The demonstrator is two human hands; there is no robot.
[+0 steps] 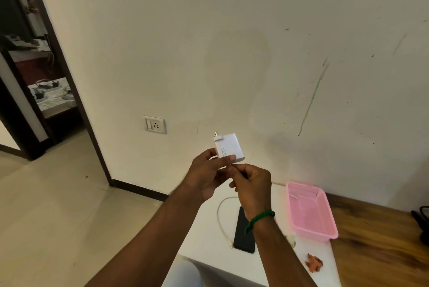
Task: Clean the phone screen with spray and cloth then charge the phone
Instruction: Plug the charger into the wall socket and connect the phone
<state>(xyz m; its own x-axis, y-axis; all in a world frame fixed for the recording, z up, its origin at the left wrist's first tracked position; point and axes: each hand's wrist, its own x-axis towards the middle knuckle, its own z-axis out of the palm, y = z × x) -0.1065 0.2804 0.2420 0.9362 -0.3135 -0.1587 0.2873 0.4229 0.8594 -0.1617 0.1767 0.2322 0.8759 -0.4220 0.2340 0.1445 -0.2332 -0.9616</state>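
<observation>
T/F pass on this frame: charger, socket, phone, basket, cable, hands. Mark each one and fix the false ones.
1. The white charger is plugged into the wall socket. False: the left hand holds it in the air and the socket is empty.
2. The phone lies on the white table. True.
3. The phone is inside the pink basket. False: it lies on the table, left of the basket.
4. A green band sits on the wrist of the right hand. True.
5. A white cable loops on the table beside the phone. True.
</observation>
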